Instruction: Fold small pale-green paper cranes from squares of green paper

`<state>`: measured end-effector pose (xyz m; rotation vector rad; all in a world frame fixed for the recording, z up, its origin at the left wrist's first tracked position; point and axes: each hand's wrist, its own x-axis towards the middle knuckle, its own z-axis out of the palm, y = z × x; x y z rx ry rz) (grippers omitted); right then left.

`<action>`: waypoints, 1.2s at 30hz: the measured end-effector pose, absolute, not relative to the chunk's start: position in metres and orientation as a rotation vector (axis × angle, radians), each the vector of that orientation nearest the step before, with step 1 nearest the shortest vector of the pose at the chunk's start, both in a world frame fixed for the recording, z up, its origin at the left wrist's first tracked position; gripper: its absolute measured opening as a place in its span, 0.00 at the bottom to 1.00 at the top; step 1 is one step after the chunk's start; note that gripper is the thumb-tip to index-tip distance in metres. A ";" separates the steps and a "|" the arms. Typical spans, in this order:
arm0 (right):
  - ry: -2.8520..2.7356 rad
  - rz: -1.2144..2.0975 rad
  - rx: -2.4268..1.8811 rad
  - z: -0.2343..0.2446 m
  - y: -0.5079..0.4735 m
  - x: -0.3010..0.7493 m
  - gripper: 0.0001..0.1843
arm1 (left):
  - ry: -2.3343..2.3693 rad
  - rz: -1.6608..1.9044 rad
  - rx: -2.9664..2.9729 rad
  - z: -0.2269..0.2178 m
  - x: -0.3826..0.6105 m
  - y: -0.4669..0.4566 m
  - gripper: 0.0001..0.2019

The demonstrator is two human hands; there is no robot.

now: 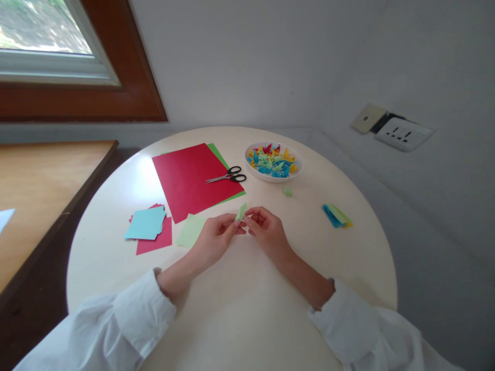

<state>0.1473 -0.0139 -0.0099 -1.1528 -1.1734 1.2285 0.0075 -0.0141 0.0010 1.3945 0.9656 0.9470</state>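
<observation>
Over the middle of a round cream table (pixel 240 309), my left hand (pixel 216 234) and my right hand (pixel 265 226) meet fingertip to fingertip. Both pinch a small folded piece of light green paper (pixel 242 211), which sticks up between the fingers. White sleeves cover both forearms. Just left of my left hand a light green paper square (pixel 190 230) lies flat on the table.
A large red sheet (pixel 189 180) lies over a green sheet, with black-handled scissors (pixel 229 176) on its right edge. A white bowl (pixel 273 162) holds several coloured folded pieces. Pale blue and red squares (pixel 149 226) lie left; a blue-green stack (pixel 337 215) right; a green scrap (pixel 287 192).
</observation>
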 end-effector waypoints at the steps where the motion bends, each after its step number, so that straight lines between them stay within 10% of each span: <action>1: -1.186 1.219 -1.157 -0.011 -0.014 0.147 0.10 | 0.972 0.937 1.427 0.001 0.008 -0.015 0.14; 36: -1.367 0.971 -1.181 -0.007 -0.019 0.148 0.04 | 1.168 0.878 1.881 0.001 0.006 -0.018 0.13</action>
